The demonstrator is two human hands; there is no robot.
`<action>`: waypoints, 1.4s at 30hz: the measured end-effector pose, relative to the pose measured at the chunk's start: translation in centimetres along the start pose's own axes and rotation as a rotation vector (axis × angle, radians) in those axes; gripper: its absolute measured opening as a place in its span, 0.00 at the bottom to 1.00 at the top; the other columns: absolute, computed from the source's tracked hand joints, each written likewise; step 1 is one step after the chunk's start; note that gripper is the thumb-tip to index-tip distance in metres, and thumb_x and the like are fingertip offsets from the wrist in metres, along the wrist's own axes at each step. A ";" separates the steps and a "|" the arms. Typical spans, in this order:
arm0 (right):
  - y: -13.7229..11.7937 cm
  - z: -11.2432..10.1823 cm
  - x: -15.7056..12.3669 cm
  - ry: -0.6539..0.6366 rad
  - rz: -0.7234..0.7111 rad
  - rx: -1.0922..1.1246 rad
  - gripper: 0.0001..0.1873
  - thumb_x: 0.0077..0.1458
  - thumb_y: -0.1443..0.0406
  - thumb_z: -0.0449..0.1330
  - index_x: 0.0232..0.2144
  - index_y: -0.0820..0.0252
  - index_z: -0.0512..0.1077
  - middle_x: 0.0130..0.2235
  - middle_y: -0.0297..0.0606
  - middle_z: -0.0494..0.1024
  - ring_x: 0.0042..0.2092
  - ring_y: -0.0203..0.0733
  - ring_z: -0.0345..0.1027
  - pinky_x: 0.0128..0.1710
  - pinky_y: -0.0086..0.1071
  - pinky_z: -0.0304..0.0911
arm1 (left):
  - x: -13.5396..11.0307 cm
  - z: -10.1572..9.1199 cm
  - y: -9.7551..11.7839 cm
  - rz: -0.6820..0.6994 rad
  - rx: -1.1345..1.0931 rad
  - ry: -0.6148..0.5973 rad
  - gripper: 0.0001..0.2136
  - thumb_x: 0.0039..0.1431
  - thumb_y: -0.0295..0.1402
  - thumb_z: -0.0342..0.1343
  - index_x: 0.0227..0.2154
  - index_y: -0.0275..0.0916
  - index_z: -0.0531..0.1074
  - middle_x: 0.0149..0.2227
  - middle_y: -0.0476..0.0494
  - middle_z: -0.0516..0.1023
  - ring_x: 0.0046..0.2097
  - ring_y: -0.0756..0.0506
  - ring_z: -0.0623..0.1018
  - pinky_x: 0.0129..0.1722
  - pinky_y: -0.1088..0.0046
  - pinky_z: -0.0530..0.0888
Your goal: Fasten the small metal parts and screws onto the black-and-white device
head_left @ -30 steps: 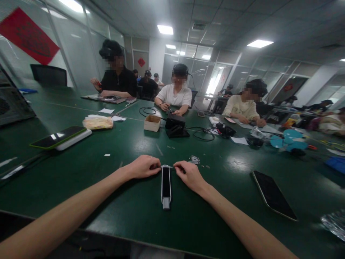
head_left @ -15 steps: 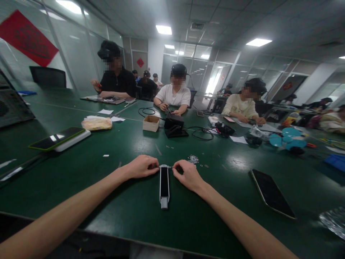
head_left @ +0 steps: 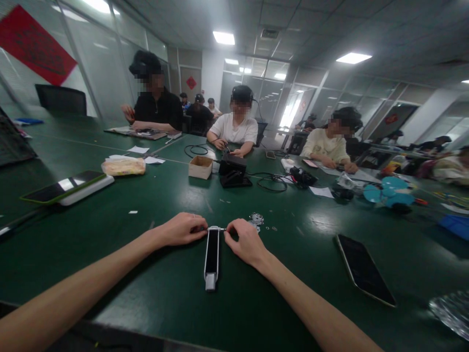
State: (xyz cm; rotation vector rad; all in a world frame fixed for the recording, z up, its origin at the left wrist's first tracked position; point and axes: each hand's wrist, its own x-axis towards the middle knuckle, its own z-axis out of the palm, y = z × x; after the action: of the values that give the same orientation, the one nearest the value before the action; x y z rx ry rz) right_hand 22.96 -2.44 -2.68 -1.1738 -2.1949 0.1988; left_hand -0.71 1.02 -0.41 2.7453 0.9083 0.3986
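A slim white-framed device with a long black face (head_left: 211,252) lies lengthwise on the green table, its grey, plug-like end toward me. Across its far end runs a short, thin metal rod (head_left: 222,229). My left hand (head_left: 185,228) is closed, fingertips pinching at the rod's left side. On the right side, my right hand (head_left: 245,239) pinches the rod's other end between thumb and finger. Both hands rest low, close to the tabletop. The fingertips partly hide the rod's ends. Just beyond my right hand lie small, shiny metal bits (head_left: 256,218).
A dark phone (head_left: 364,269) lies to the right, near a clear glass dish (head_left: 452,313). Another phone (head_left: 62,187) is at left. Farther back are an open cardboard box (head_left: 200,167), a black stand (head_left: 234,171), cables and a wrapped packet (head_left: 124,166). Several people sit across the table.
The view has shifted slightly, so the device and both hands appear a little farther left. Both hands keep their pinch at the rod.
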 end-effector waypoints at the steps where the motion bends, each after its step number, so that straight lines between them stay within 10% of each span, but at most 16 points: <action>1: 0.0 0.0 0.0 -0.002 0.004 0.000 0.02 0.55 0.69 0.58 0.30 0.61 0.69 0.32 0.39 0.74 0.35 0.42 0.66 0.36 0.35 0.64 | 0.0 0.0 0.0 0.005 -0.003 0.004 0.09 0.62 0.34 0.50 0.37 0.37 0.74 0.31 0.47 0.76 0.28 0.50 0.73 0.29 0.78 0.66; 42: 0.2 -0.7 -0.2 -0.071 0.018 0.036 0.05 0.60 0.68 0.55 0.37 0.60 0.72 0.37 0.41 0.75 0.40 0.44 0.67 0.41 0.39 0.66 | 0.1 0.6 -0.2 0.017 -0.053 0.051 0.08 0.62 0.32 0.49 0.35 0.39 0.73 0.32 0.46 0.77 0.33 0.48 0.75 0.32 0.76 0.68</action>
State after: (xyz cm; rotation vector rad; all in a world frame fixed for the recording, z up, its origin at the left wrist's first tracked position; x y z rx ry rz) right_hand 23.55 -2.60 -2.32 -1.1835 -2.2337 0.2900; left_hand -0.54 1.11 -1.03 2.7083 0.8740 0.4902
